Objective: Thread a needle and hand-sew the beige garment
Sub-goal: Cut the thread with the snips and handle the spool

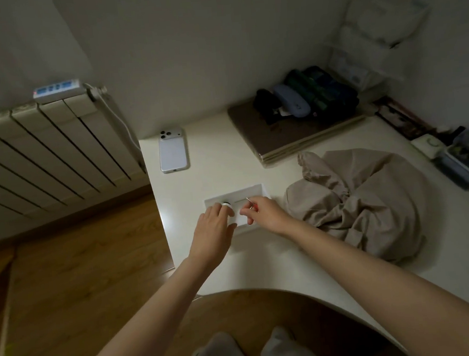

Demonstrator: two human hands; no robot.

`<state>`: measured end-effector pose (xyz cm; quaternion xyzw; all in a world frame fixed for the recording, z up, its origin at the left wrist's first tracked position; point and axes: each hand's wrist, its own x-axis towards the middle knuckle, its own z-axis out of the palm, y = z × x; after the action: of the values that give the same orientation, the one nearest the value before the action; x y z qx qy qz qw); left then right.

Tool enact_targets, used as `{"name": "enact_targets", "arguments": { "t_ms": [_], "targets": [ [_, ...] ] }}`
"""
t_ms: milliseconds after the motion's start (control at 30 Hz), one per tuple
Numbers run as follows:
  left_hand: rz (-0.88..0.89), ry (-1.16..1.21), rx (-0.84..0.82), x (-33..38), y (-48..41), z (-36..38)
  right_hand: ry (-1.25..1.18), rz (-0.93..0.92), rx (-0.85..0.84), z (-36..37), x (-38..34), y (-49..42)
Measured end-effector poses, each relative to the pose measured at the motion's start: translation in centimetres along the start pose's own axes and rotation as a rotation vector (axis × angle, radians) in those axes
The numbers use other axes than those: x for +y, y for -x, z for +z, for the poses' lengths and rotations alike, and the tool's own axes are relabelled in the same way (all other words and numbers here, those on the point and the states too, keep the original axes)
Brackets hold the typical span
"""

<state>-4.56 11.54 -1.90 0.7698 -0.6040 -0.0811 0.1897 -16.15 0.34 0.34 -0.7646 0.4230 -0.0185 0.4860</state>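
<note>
A dim room is seen from above, with a white surface (212, 157) set against a pale wall and a wooden floor (80, 260) to its left. A ribbed radiator (43, 153) is mounted on the left wall, and a power strip (58, 90) is laid on top of it. A white phone (172, 150) is placed face down near the far left corner of the surface. Farther right, a flat stack (289, 137) is topped with dark pouches (305, 93). A plastic tub (468, 165) is found at the right edge.

The beige garment (370, 201) is left crumpled on the right half of the surface, well apart from both hands and touched by neither. Just to its left, a shallow white box (252, 192) is set on the surface.

The left hand (213, 227) is stretched over the left part of the box, and its fingertips are laid on a small white spool (226, 204). The thumb is held apart from the fingers, so it cannot be told whether this grip is clamped on the spool or only resting on it. The right hand (264, 213) is held over the right part of the box. Its grip is closed: a thin needle (250, 203) is pinched between thumb and fingers, with the tip pointed up and away. The two hands are held near each other but not touching.
</note>
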Motion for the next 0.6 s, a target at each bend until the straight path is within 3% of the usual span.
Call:
{"name": "enact_targets", "arguments": {
  "t_ms": [100,200,300,400,600],
  "targets": [
    [-0.006,0.119,-0.065,1.7,-1.4,0.2,-0.038,-0.025,0.083,-0.9,0.4,1.0],
    [-0.027,0.138,-0.216,2.9,-2.9,0.8,0.116,-0.027,0.26,-2.7,2.1,1.4],
    [-0.085,0.17,-0.389,3.3,-4.1,1.3,0.273,0.091,0.155,-4.1,4.3,1.3],
    [-0.133,0.214,-0.498,3.5,-5.2,1.8,0.081,0.195,0.065,-3.7,5.3,1.3],
    [-0.088,0.214,-0.411,3.5,-5.3,1.7,0.044,0.126,0.212,-4.1,5.2,1.8]
  ]
}}
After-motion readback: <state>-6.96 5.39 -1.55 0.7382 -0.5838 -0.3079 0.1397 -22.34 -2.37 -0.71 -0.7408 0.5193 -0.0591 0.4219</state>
